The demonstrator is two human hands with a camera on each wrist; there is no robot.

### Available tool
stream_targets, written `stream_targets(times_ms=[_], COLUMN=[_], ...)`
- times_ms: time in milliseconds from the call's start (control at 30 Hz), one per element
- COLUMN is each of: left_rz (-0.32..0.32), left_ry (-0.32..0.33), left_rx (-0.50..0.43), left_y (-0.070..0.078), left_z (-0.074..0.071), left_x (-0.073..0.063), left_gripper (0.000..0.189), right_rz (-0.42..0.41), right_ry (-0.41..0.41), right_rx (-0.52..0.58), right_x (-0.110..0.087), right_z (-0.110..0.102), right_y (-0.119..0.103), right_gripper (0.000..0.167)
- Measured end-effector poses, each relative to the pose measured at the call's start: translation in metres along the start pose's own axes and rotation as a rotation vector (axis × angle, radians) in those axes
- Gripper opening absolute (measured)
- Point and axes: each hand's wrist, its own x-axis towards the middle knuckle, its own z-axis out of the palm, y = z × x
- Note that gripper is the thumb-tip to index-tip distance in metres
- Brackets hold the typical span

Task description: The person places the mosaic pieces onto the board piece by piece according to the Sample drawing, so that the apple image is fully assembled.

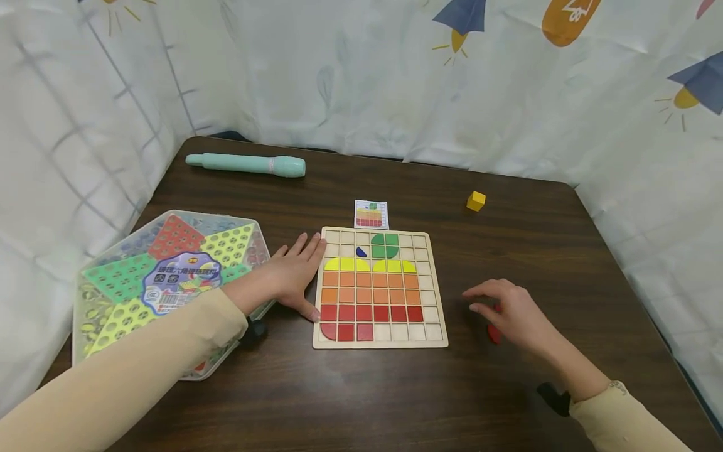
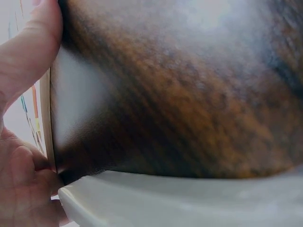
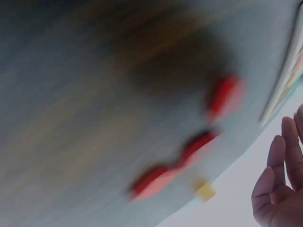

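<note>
My left hand [image 1: 294, 273] rests with fingers spread along the left edge of a square wooden grid board [image 1: 430, 317]. Green, blue, yellow, orange and red pieces fill many cells; the bottom row has three red pieces at its left and pale cells to their right. My right hand [image 1: 514, 314] is right of the board, over loose red pieces [image 1: 494, 333], thumb and index finger apart, nothing seen between them. The right wrist view is blurred; three red pieces [image 3: 227, 97] lie on the table there, apart from the relaxed fingers [image 3: 277, 151].
A small picture card [image 1: 371, 215] touches the board's top edge. A clear hexagonal box [image 1: 118, 270] of marbles stands left, under my left forearm. A yellow cube [image 1: 476, 201] lies back right, a mint-green tube-like stick [image 1: 243, 164] back left. Printed curtains [image 1: 339, 75] surround the dark table [image 1: 361, 402].
</note>
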Motion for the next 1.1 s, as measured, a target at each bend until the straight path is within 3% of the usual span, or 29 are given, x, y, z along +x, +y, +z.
stream_targets(times_ms=[167,300,567,1100], left_rz=[0.005,0.009,0.018,0.025], left_ry=[0.005,0.007,0.012,0.018], left_rx=[0.003,-0.002,-0.003,0.004], left_y=[-0.001,-0.001,-0.002,-0.001], left_z=[0.000,0.001,0.003,0.001], left_x=[-0.001,-0.003,-0.003,-0.002], left_gripper=[0.143,0.143,0.141,0.141], right_rz=[0.116,0.156,0.151,0.171], right_ry=[-0.027,-0.056,-0.064,-0.050], right_rx=[-0.002,0.010,-0.007,-0.030], right_x=[-0.019,-0.026,-0.031,-0.030], right_z=[-0.013,-0.016,-0.012,-0.005], right_y=[0.033,0.045,0.052,0.053], right_gripper=[0.028,0.031,0.032,0.019])
